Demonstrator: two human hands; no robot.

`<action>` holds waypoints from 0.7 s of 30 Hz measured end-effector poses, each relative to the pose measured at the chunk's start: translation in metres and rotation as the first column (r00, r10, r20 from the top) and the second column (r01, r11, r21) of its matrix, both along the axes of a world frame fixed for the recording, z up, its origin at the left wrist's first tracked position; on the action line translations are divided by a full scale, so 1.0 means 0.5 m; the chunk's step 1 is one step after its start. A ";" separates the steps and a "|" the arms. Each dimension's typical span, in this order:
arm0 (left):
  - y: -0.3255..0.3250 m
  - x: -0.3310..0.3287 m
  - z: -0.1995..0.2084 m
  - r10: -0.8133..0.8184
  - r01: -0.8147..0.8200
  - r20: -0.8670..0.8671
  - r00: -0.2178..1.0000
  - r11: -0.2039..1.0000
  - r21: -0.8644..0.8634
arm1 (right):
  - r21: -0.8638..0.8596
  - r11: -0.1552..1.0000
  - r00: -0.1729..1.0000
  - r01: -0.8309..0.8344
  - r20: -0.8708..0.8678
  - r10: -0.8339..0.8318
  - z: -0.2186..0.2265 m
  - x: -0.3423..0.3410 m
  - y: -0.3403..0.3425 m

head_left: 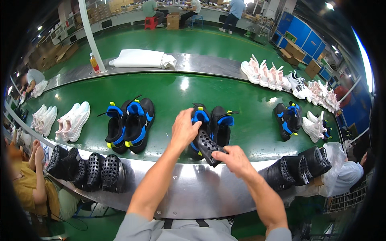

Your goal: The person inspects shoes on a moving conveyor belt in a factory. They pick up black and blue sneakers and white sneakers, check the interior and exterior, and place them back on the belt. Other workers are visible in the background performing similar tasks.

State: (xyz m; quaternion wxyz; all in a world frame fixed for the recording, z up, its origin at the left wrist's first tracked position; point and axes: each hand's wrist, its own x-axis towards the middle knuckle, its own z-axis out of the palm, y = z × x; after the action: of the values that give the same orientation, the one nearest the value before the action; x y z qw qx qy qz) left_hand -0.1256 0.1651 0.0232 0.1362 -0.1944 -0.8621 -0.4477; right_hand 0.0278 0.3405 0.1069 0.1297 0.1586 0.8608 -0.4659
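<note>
A black sneaker with blue lining stands on the green surface in front of me. My left hand is closed on the upper part of this sneaker, by its opening. In my right hand is the near end of a black perforated shoe tree, gripped between thumb and fingers. The shoe tree slants over the sneaker, its far end at the opening; how deep it reaches inside is hidden. Right beside it stands the matching sneaker, its yellow-green pull tab showing.
Another black and blue pair stands left, with white sneakers beyond. Black shoe trees stand on the metal ledge at left and right. More sneakers are at right. People sit at both sides.
</note>
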 end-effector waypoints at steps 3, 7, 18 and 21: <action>0.028 -0.077 0.011 -0.257 0.242 -0.068 0.964 0.954 -0.176 | 0.186 0.982 0.997 -0.042 0.077 0.028 0.054 -0.048 0.012; 0.046 -0.124 0.035 -0.367 0.379 0.095 0.925 0.896 -0.232 | 0.522 0.842 0.989 -0.140 0.043 0.139 0.023 -0.123 0.001; -0.010 -0.135 -0.015 -0.283 0.287 0.099 0.954 0.958 -0.028 | 0.678 0.734 0.934 -0.040 -0.236 0.268 -0.148 -0.219 -0.127; -0.018 -0.120 -0.011 -0.281 0.264 0.203 0.938 0.958 0.109 | 0.708 0.695 0.869 -0.122 -0.262 0.420 -0.158 -0.237 -0.089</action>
State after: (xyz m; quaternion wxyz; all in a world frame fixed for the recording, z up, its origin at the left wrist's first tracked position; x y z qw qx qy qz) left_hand -0.1854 0.1560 0.0175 -0.0139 -0.2565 -0.8178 -0.5151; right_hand -0.0905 0.2958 0.0277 -0.0481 -0.0371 0.9908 -0.1213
